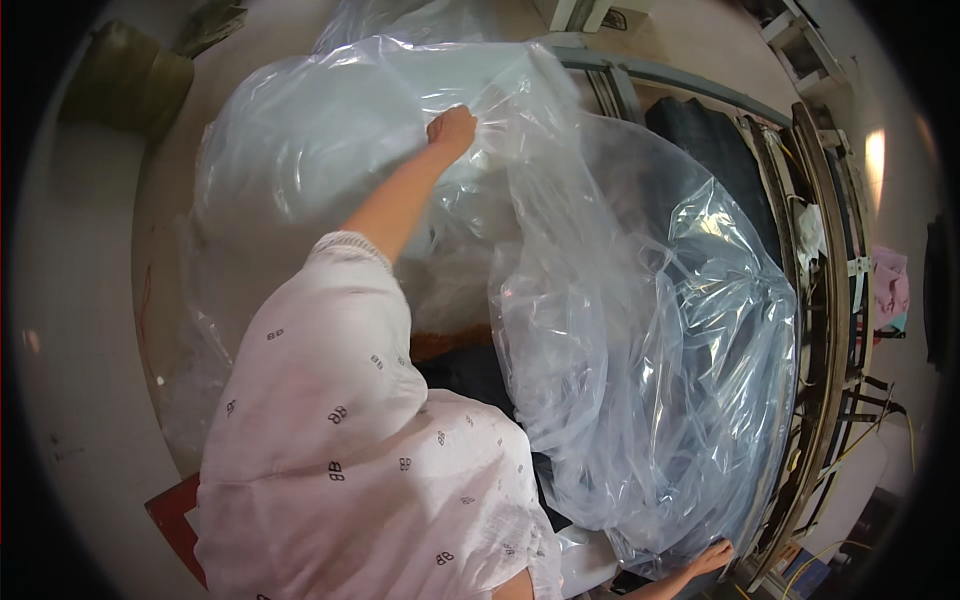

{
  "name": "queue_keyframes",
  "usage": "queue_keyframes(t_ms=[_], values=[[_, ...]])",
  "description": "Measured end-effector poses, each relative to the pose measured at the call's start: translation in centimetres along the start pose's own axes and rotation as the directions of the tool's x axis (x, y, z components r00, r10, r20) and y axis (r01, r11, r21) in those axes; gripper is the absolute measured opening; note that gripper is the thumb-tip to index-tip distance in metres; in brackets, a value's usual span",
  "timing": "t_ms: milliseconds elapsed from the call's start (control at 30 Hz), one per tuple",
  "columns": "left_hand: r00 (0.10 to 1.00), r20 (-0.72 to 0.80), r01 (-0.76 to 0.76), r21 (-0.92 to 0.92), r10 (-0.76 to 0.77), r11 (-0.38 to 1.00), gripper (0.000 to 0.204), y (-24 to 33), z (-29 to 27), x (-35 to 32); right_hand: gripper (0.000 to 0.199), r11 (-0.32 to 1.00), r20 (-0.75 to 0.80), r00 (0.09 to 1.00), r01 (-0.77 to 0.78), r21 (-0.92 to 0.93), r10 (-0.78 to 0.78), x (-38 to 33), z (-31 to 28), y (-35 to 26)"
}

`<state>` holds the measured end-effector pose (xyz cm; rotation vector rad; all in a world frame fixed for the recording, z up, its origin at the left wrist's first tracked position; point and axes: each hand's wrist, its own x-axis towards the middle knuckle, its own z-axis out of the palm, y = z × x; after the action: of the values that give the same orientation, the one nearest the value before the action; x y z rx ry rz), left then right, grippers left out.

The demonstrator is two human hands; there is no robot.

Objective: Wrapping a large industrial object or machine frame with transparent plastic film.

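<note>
A pale floor (90, 300) fills the left side, with a red board (175, 520) low down. The left hand (452, 130) reaches far forward, fingers pinched shut on a fold of the clear plastic sheet (640, 330), which billows across the middle over dark cloth (475, 375). At the lower right the right hand (712, 556) presses its fingers against the sheet's bottom edge; whether it grips, I cannot tell. A metal frame (815, 300) curves along the right.

left hand (452, 128) — arm stretched far forward, fingers clenched; right hand (712, 556) — low, fingers curled
</note>
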<state>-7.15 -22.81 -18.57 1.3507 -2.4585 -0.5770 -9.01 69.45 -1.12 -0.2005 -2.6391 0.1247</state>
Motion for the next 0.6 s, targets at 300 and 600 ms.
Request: queue_keyframes(t_ms=[300,600], values=[[0.970,-0.194,0.160,0.038,-0.150,0.986,0.027,-13.0,-7.4,-2.0,0.035,0.985,-0.131,0.991,0.042,0.168,-0.020,3.4,-2.8,-6.2],[0.918,-0.186,-0.090,-0.958,-0.350,0.273,0.018,-7.4,-20.3,-5.3,0.033,0.689,-0.118,0.923,0.355,0.632,-0.367,8.5,-6.7,-23.3]])
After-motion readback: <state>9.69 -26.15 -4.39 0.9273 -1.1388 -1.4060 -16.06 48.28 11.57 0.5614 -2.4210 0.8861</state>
